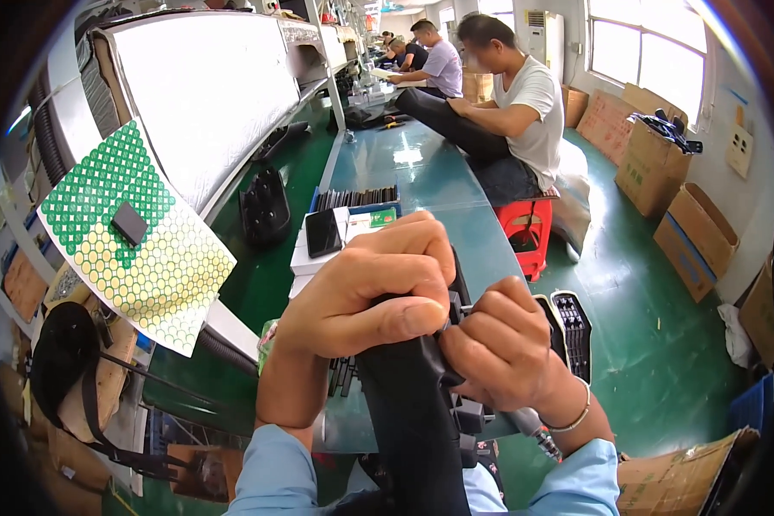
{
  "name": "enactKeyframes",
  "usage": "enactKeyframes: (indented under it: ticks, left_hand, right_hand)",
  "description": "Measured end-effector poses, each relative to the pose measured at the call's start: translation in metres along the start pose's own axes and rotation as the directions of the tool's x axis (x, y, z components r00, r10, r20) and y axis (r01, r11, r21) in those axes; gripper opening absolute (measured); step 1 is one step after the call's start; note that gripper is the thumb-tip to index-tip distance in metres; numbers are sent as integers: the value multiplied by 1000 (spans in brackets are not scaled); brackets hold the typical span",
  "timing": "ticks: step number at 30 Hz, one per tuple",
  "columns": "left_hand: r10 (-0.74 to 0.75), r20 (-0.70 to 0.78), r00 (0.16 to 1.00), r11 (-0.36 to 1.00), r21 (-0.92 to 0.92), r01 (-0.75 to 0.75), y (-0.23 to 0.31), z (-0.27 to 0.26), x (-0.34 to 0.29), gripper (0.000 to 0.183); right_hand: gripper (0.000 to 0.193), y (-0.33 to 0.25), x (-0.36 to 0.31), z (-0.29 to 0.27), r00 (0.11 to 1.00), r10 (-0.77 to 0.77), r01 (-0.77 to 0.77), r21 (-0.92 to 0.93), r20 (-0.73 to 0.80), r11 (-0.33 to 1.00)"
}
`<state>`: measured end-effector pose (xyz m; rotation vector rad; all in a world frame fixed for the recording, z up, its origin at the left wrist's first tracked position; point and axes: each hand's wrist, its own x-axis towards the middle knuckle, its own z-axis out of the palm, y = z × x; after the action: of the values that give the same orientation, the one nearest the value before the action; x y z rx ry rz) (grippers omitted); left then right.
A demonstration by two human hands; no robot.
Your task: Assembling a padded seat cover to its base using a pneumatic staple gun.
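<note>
Upright in front of me is a long black piece with a smooth leather-like covering [408, 421], its lower end toward my lap. Over its upper end my left hand [370, 288] is closed, thumb lying across the front. My right hand [503, 348] is curled into a tight grip at the piece's right edge, fingers against the covering; what exactly they pinch is hidden. Dark blocky fittings [468, 417] show along that edge, below the right hand. Behind my left hand, a black phone [322, 232] rests on a white box.
A blue box of dark strips [357, 198] stands on the long table [430, 172]. At left hangs a green-and-yellow label sheet [138, 241] bearing a black block. A co-worker [520, 103] on a red stool [529, 230] handles a similar black piece. Cardboard boxes [654, 168] line the right.
</note>
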<state>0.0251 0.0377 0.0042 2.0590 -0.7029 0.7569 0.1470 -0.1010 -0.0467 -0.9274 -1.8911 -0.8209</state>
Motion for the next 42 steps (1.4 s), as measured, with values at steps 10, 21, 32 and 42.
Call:
enactKeyframes:
  ticks: [10,21,32,42]
  left_hand:
    - [-189,-67,980,964,178,198,16,15,9,30]
    - [-181,-60,982,965,181,189,19,18,12,30]
    - [57,1,998,997,57,-57,0,3,-9,29]
    - [-154,-126,980,896,401,192,31,20,-6,29]
  right_hand:
    - [16,-18,-7,-3,945,313,-291,200,-92,936]
    - [20,-38,1,-19,720,677,-583,663,153,470]
    - [21,-33,-5,-6,640,752,-685,563,161,463]
    - [10,-55,2,-11,671,739,-699,390,65,600]
